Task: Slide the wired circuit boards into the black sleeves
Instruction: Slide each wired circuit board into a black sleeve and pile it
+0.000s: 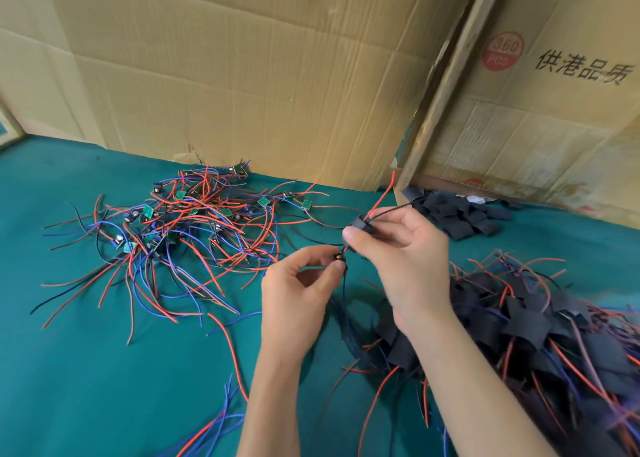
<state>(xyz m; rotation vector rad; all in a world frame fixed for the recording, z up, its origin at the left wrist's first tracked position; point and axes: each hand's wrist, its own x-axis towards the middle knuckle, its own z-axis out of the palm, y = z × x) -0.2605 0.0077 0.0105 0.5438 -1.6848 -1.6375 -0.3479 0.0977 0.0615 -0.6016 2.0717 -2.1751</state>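
Note:
My left hand (301, 283) pinches a small wired circuit board (338, 257) between thumb and fingertips. Just above it, my right hand (398, 248) holds a black sleeve (360, 226) in its fingers. A red wire (382, 193) and a black wire come out of the sleeve's far end, and the board sits just below the sleeve's near opening. A tangled pile of bare green boards (180, 221) with red, blue and black wires lies to the left. Loose empty sleeves (457, 214) lie at the back right.
A heap of sleeved boards (540, 325) with wires fills the right foreground. Everything rests on a teal cloth (86, 370). Cardboard sheets (242, 75) and a printed box (554, 93) stand along the back. Loose wires (221, 415) trail near the bottom edge.

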